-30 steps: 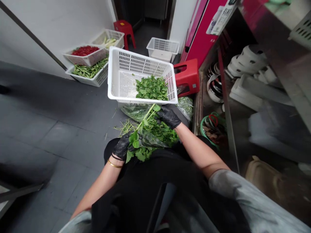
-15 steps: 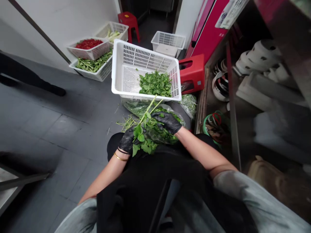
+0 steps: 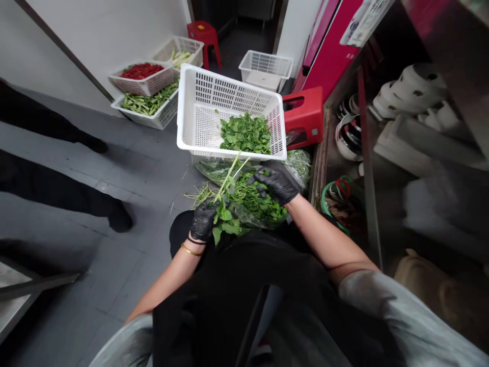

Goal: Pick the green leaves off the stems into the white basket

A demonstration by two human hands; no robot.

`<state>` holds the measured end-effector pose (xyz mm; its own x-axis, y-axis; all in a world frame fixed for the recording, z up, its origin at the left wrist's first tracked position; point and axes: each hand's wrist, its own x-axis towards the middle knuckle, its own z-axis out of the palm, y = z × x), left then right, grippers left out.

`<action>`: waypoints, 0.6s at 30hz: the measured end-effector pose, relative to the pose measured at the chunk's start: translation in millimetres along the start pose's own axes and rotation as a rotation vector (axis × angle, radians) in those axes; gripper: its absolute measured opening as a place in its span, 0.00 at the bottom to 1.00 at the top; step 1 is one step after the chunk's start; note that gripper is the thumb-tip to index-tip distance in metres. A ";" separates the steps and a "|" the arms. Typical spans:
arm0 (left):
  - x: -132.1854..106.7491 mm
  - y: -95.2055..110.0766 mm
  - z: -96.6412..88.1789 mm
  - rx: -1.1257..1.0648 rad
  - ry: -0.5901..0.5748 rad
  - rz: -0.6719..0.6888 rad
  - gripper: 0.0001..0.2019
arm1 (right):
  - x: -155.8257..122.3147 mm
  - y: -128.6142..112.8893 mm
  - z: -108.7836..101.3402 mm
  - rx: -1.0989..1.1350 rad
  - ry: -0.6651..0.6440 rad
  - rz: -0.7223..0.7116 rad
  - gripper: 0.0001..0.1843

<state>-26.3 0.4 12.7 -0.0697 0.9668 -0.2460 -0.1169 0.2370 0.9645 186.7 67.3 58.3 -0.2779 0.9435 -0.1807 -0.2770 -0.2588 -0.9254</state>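
Observation:
My left hand (image 3: 204, 220), in a black glove, is closed round a small bunch of leafy greens (image 3: 225, 214); its pale stems point up and away from me, with leaves hanging below. My right hand (image 3: 278, 182), also gloved in black, is curled over the pile to the right, with bits of green leaf between its fingers. Beneath both hands lies a plastic bag (image 3: 250, 216) full of the same greens and thin stems. Just beyond, a white perforated basket (image 3: 183, 107) holds a heap of picked leaves (image 3: 246, 133).
A red stool (image 3: 305, 117) lies tipped on its side by the basket. White crates (image 3: 164, 120) with green vegetables and red chillies stand at the back left. A person's dark legs (image 3: 69, 186) are on the left. A metal shelf (image 3: 369, 178) with containers runs along my right.
My right hand has moved right and slightly up, away from the bunch in my left hand. A second dark leg of the person on the left has come into view.

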 end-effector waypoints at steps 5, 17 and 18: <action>1.0 -5.1 8.8 0.068 0.038 0.000 0.12 | 22.3 19.2 24.5 -0.199 0.009 0.032 0.19; 30.2 -11.9 -0.9 0.142 0.140 -0.032 0.17 | 55.2 30.9 12.6 -0.073 -0.043 0.272 0.20; 33.3 -13.5 0.4 0.196 0.147 -0.005 0.16 | 56.1 40.9 19.8 -0.107 -0.066 0.263 0.19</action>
<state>-26.6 29.5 -8.4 -0.2145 0.9447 -0.2482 0.0761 0.2695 0.9600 141.6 105.6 16.9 -0.3873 0.8306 -0.4002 -0.0901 -0.4661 -0.8801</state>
